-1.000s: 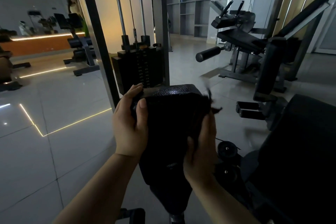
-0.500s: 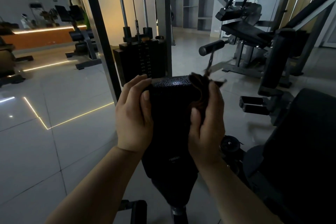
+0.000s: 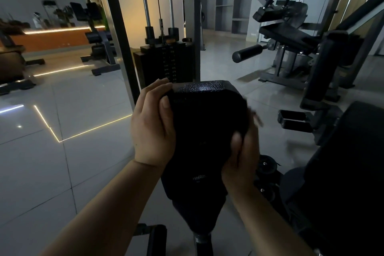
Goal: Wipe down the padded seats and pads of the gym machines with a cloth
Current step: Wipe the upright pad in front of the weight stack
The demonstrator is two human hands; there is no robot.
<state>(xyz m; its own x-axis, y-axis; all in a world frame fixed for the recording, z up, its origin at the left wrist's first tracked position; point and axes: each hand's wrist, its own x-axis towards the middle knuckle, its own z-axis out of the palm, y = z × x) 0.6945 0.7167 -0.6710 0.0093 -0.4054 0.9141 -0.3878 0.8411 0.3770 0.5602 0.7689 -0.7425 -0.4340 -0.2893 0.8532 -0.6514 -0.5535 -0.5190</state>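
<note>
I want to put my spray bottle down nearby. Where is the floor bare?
Bare grey tiled floor lies left of the black padded rest, between it and the slanted steel post. Right is crowded: black knobs, dark seat, footrests.

The right hand (image 3: 241, 158) sits lower on the pad (image 3: 205, 131) than half a second ago, when it was up near the pad's top right corner. The dark cloth (image 3: 252, 115) it holds comes down with it, blurred along the pad's right edge.
</note>
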